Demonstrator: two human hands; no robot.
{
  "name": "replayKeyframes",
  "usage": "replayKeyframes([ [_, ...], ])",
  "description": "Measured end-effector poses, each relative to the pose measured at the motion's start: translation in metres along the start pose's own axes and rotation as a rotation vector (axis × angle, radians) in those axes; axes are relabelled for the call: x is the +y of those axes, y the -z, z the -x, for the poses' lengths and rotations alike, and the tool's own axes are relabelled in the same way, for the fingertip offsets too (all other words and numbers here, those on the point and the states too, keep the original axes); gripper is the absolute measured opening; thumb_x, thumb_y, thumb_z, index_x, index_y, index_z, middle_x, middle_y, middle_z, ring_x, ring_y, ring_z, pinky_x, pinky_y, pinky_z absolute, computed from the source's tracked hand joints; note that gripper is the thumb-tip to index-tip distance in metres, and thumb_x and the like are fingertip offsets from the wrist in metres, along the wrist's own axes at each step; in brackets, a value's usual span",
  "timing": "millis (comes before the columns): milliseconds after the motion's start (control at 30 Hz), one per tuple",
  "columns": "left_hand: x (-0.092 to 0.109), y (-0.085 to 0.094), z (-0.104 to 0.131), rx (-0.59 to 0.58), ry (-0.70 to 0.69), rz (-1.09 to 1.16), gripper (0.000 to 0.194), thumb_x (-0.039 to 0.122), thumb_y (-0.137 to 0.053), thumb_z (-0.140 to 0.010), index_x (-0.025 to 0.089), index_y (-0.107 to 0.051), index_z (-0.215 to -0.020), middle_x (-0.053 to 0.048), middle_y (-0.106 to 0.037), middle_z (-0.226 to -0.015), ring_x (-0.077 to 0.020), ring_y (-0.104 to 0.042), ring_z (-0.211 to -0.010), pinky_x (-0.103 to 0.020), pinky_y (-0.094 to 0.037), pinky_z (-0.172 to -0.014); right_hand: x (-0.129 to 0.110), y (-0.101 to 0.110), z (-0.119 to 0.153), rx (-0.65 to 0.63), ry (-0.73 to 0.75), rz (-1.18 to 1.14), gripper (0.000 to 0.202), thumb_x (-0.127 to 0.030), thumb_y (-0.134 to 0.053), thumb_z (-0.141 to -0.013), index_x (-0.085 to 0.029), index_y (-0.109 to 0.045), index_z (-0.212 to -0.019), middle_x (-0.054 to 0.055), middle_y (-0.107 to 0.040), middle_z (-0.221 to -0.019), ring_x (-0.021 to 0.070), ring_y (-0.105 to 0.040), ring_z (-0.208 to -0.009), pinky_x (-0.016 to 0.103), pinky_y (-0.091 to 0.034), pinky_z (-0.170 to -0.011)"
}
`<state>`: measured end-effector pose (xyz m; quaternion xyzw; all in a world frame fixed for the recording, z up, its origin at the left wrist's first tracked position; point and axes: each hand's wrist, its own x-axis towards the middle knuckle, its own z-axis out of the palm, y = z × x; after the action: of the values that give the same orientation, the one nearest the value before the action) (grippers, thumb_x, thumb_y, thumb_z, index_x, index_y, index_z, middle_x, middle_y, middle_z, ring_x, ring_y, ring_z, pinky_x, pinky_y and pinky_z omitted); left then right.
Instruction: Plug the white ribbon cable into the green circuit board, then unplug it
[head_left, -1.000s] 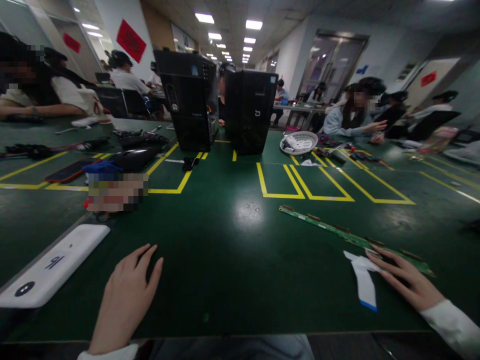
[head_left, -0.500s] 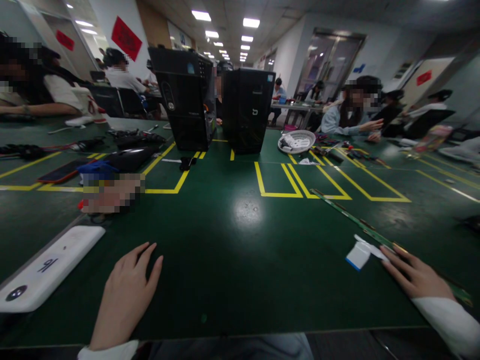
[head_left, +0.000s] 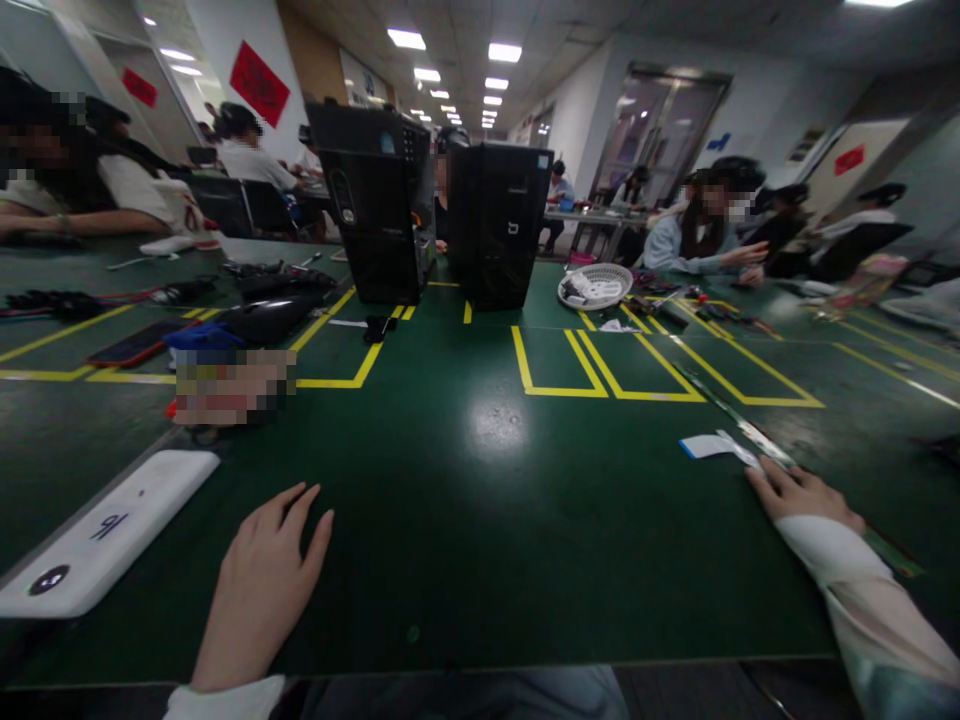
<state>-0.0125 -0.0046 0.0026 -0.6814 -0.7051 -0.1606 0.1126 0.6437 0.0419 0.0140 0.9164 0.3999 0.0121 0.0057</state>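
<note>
Circuit-board strip point(head_left: 765, 440), long and green, lies slantwise under my right grip point(head_left: 806, 495) — whether those fingers clench it, I can't tell — with a blue-tipped white ribbon cable point(head_left: 705, 447) at my fingertips. My left grip point(head_left: 266, 570) is released on the green surface point(head_left: 487, 540). Dark characters on the white device point(head_left: 135, 510) and a black computer tower's point(head_left: 499, 255) pale logo aren't clearly legible. Farther back, a white basket point(head_left: 616, 275) holds white pieces point(head_left: 589, 291).

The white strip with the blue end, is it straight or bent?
Bent: the white strip runs rightward from its blue end, then slants toward the right hand. Whether it is creased, I cannot tell.
</note>
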Motion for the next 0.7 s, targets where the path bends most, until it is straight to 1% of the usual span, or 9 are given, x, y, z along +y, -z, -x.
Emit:
replayKeyframes([
  [67,0.0,0.0,0.0,-0.008,0.01,0.002,0.07,0.054,-0.021,-0.092,0.006,-0.061,-0.123,-0.019,-0.059,-0.124,-0.033,-0.054,-0.114,-0.047,-0.045,-0.097,-0.015,0.009,-0.001,-0.013,-0.04,-0.02,0.073,-0.064,-0.011,-0.092,-0.026,-0.04,-0.148,0.016,-0.032,-0.153,0.04,-0.035,-0.133,0.055,-0.031,-0.101],
  [133,0.0,0.001,0.0,-0.018,0.017,0.006,0.069,0.054,-0.022,-0.092,0.006,-0.061,-0.123,-0.019,-0.059,-0.124,-0.0327,-0.054,-0.113,-0.047,-0.046,-0.096,-0.024,0.014,-0.001,-0.009,-0.066,-0.027,0.074,-0.063,-0.01,-0.092,-0.024,-0.04,-0.147,0.018,-0.034,-0.15,0.0413,-0.035,-0.132,0.057,-0.031,-0.1],
  [233,0.001,0.002,0.0,-0.026,0.021,0.011,0.068,0.055,-0.023,-0.092,0.007,-0.061,-0.123,-0.018,-0.058,-0.124,-0.0328,-0.054,-0.114,-0.047,-0.046,-0.096,-0.027,0.013,-0.004,0.027,-0.068,-0.038,0.078,-0.063,-0.007,-0.091,-0.02,-0.042,-0.145,0.022,-0.037,-0.146,0.0428,-0.036,-0.13,0.058,-0.031,-0.098],
  [300,0.001,0.003,0.0,-0.029,0.027,0.014,0.067,0.054,-0.023,-0.092,0.008,-0.061,-0.123,-0.018,-0.059,-0.124,-0.0326,-0.053,-0.115,-0.047,-0.045,-0.097,-0.024,0.01,-0.008,0.048,-0.058,-0.053,0.078,-0.064,-0.008,-0.091,-0.02,-0.045,-0.143,0.022,-0.039,-0.145,0.0438,-0.037,-0.128,0.06,-0.031,-0.096],
  [467,0.001,0.003,0.001,-0.046,0.041,0.029,0.066,0.054,-0.025,-0.091,0.009,-0.06,-0.124,-0.018,-0.058,-0.125,-0.0329,-0.053,-0.116,-0.048,-0.045,-0.097,-0.009,0.0,-0.024,0.045,-0.02,-0.114,0.075,-0.067,-0.026,-0.087,-0.021,-0.052,-0.14,0.027,-0.041,-0.144,0.048,-0.039,-0.126,0.065,-0.032,-0.089],
  [600,0.0,0.001,0.001,-0.049,0.041,0.037,0.064,0.054,-0.027,-0.091,0.011,-0.058,-0.126,-0.018,-0.058,-0.127,-0.033,-0.053,-0.118,-0.048,-0.045,-0.097,0.0,-0.008,-0.033,0.125,-0.004,-0.159,0.067,-0.067,-0.035,-0.085,-0.025,-0.062,-0.129,0.028,-0.048,-0.137,0.0481,-0.046,-0.12,0.066,-0.033,-0.083],
  [700,-0.001,0.0,0.001,-0.048,0.038,0.026,0.065,0.054,-0.026,-0.091,0.009,-0.058,-0.126,-0.018,-0.057,-0.127,-0.033,-0.053,-0.118,-0.048,-0.045,-0.097,0.004,-0.014,-0.035,0.16,0.017,-0.148,0.065,-0.066,-0.034,-0.085,-0.025,-0.065,-0.125,0.029,-0.053,-0.131,0.0472,-0.05,-0.116,0.065,-0.036,-0.08],
])
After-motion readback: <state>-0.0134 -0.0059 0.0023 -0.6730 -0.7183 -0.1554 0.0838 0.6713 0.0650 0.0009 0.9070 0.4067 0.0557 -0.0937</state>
